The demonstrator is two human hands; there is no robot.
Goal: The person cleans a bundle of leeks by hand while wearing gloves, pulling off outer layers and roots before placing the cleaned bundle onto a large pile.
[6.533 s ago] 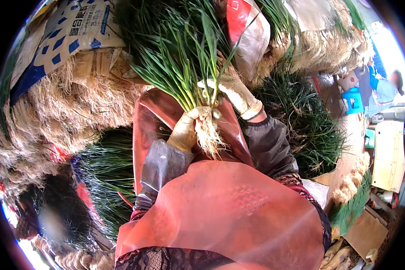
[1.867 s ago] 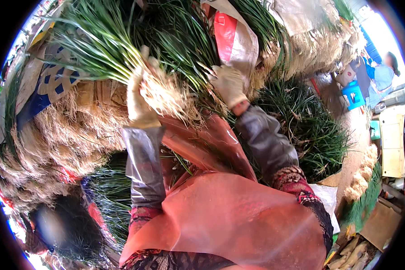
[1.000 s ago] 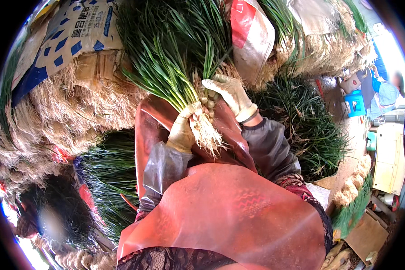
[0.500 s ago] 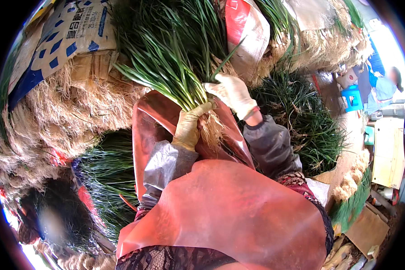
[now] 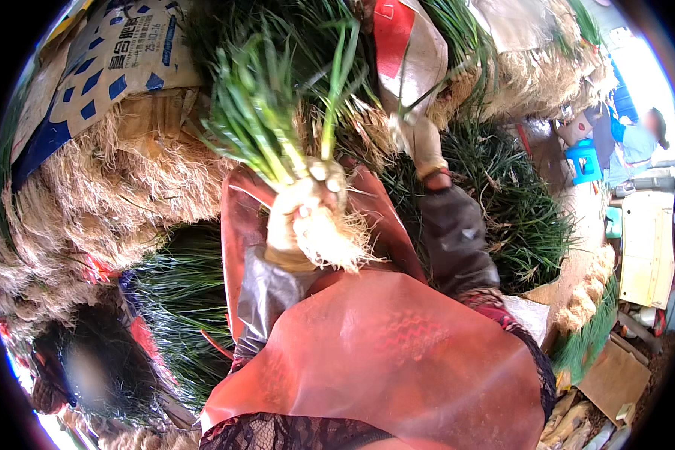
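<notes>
My left hand (image 5: 296, 217), in a pale work glove, is closed around a bunch of scallion-like green plants (image 5: 266, 142). Long leaves fan out above the fist, and pale stringy roots (image 5: 341, 241) hang below it, over my lap. My right hand (image 5: 421, 142), also gloved, is off to the right, apart from the bunch. A thin green stalk (image 5: 406, 94) sticks out from its closed fingers, which are somewhat blurred. Beyond both hands lies a heap of the same green plants (image 5: 322, 45).
Root-ends of stacked bunches (image 5: 127, 180) form a wall at left, under a printed sack (image 5: 120, 52). Dark green leaves (image 5: 510, 202) are piled at right, more (image 5: 180, 300) at lower left. A reddish apron (image 5: 382, 337) covers my lap. Another person (image 5: 637, 142) is beside a blue stool (image 5: 583, 161).
My left hand has drawn the bunch closer and turned its roots toward me. My right hand has left the bunch, moving right with a thin stalk.
</notes>
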